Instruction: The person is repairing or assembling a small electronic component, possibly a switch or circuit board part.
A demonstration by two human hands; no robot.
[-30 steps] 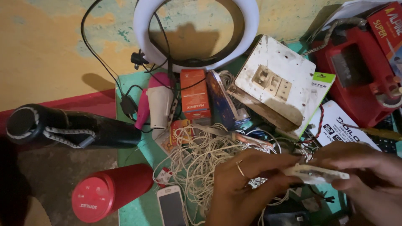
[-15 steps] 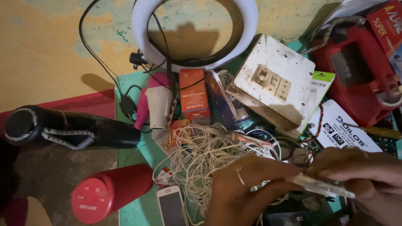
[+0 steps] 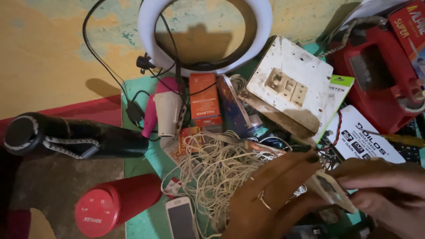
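The left hand (image 3: 270, 199), which is wearing a ring, and the right hand (image 3: 385, 190) are meeting low over the cluttered worktop (image 3: 150, 221). Between them they are holding a small flat pale piece (image 3: 330, 188); its exact kind I cannot tell. The left hand is touching it with stretched fingers (image 3: 305, 161), and the right hand is pinching its other end, so both hands are grasping this same piece.

Just under and to the left of the left hand a tangle of pale cords (image 3: 217, 170) is lying. A white phone (image 3: 180, 217) is lying near the wrist of this hand, and further left a red cylinder speaker (image 3: 110, 208) and a black cylinder speaker (image 3: 71, 137) are resting. Above the hands a white switch board (image 3: 287, 84) is leaning, with an orange box (image 3: 204, 99) and a ring light (image 3: 203, 35) beyond it. Far above the right hand a red battery (image 3: 376, 75) is standing.
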